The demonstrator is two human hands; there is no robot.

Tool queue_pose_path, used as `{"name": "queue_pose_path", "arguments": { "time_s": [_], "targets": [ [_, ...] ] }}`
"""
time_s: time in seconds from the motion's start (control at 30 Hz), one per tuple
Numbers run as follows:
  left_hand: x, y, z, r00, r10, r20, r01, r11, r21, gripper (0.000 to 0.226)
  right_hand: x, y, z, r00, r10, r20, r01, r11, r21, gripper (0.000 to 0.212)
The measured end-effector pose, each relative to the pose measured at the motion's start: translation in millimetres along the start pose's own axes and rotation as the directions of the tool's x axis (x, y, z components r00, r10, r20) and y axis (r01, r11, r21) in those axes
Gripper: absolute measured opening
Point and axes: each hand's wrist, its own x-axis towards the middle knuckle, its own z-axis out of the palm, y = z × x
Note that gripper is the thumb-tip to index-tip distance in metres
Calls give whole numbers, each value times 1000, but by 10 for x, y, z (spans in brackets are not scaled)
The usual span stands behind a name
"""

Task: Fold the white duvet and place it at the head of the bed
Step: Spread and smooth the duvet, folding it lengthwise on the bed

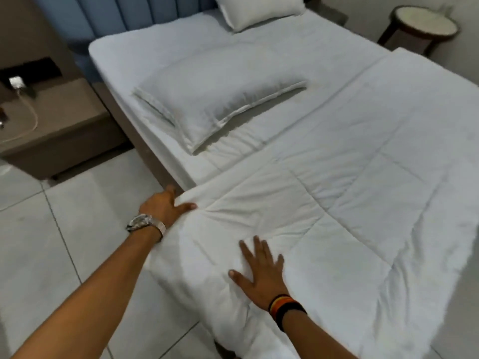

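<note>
The white quilted duvet point(363, 177) lies spread over the foot half of the bed point(160, 60), its near edge hanging off the side. My left hand point(166, 207), with a wristwatch, pinches the duvet's near corner at the bed's edge. My right hand point(261, 273), with a striped wristband, rests flat on the duvet with fingers spread. The blue headboard point(108, 14) stands at the far end.
Two white pillows lie on the sheet: one point(215, 104) in the middle, one point(256, 10) by the headboard. A brown nightstand point(51, 120) with a cable stands left of the bed. A round side table point(425, 24) is at the far right. The floor point(51, 255) is tiled.
</note>
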Motion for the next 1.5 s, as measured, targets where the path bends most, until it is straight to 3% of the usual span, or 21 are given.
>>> {"name": "queue_pose_path", "arguments": {
  "time_s": [0.07,0.13,0.23,0.3,0.37,0.5,0.6,0.7,0.77,0.83,0.97,1.07,1.13,1.2,1.3,1.4,1.43,1.5],
  "targets": [
    [-48,-77,183,996,-50,73,42,995,95,100,-184,-40,177,997,40,68,-44,997,64,84],
    [-111,-87,432,995,-31,96,15,987,161,107,-379,8,320,996,94,-1,-94,990,110,85],
    [-240,203,820,951,307,35,-309,943,124,94,-730,266,503,918,323,-229,-276,936,218,84],
    [-336,522,1100,875,479,63,-482,875,43,85,-982,491,584,795,512,-326,-420,852,313,79],
    [-402,945,1434,757,639,136,-648,761,31,84,-1163,715,578,613,709,-350,-558,701,444,75],
    [-641,1617,2009,507,819,270,-847,531,-19,79,-1358,1021,585,256,914,-314,-620,404,672,77],
    [-793,1989,2327,357,883,304,-919,391,-58,77,-1418,1282,660,99,971,-217,-602,233,764,97],
    [-866,2246,2627,276,901,334,-947,315,-65,79,-1555,1682,724,-9,997,-81,-518,65,853,127],
    [-854,2335,2766,264,907,329,-953,298,-57,79,-1632,1925,742,13,999,-45,-483,45,875,132],
    [-874,2419,2861,267,905,331,-953,298,-47,79,-1648,2042,790,40,982,-185,-565,175,806,115],
    [-1049,2470,2909,264,899,349,-955,293,-33,80,-1628,1962,753,-76,888,-454,-488,364,793,55],
    [-1228,2548,2914,301,887,350,-940,337,-46,82,-1847,1927,701,-142,874,-465,-362,391,846,37],
    [-1309,2570,2954,296,893,338,-946,322,-22,80,-2010,2019,821,-200,879,-433,-331,355,874,43],
    [-1337,2541,3016,271,890,368,-959,284,18,80,-2085,2143,976,-188,911,-367,-309,299,903,62],
    [-1282,2332,3138,283,877,389,-959,250,133,81,-1988,2246,1170,-44,974,-221,-184,209,960,90],
    [-1254,2082,3210,275,887,372,-956,209,208,77,-1900,2204,1392,121,986,-113,-176,134,975,125],
    [-1255,2043,3232,266,896,356,-955,196,220,76,-1874,2175,1437,146,981,-125,-199,153,968,131],
    [-1245,2012,3304,259,912,317,-955,192,226,75,-1768,2101,1502,129,975,-179,-218,204,954,135]
  ]
}}
